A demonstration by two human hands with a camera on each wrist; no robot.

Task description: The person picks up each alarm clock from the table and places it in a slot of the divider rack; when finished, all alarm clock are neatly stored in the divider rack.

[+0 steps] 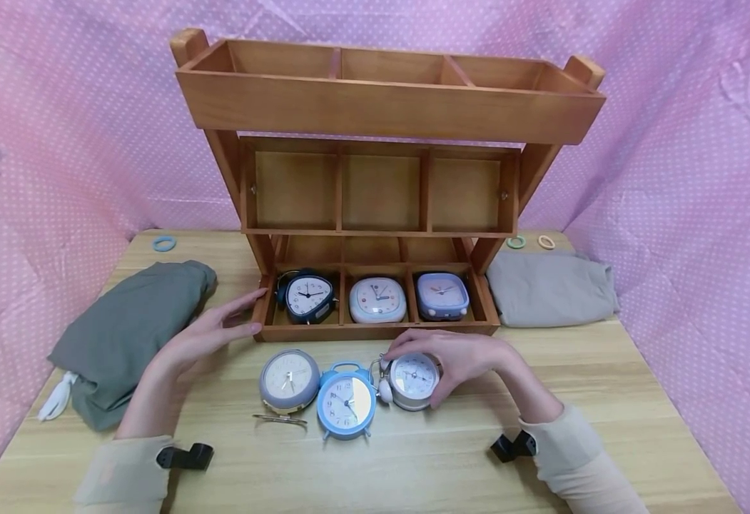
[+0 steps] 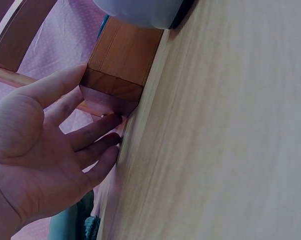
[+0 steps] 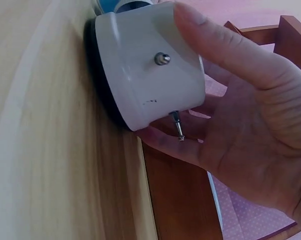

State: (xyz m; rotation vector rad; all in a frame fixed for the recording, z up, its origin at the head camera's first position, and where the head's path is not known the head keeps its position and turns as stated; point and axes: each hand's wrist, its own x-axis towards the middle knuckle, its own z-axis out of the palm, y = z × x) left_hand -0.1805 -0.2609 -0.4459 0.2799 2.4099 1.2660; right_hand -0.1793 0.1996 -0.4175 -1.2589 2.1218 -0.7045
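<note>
A white twin-bell alarm clock lies face up on the table, and my right hand grips it around its sides. In the right wrist view, thumb and fingers hold the clock's white body. My left hand, fingers extended, touches the left end of the wooden rack's bottom tray. That contact also shows in the left wrist view, at the tray's corner. Left of the white clock lie a blue alarm clock and a grey-purple round clock.
The bottom tray holds a dark triangular clock, a pale blue clock and a purple clock. A dark green cloth bag lies left, a grey cloth right. Small rings sit at the back.
</note>
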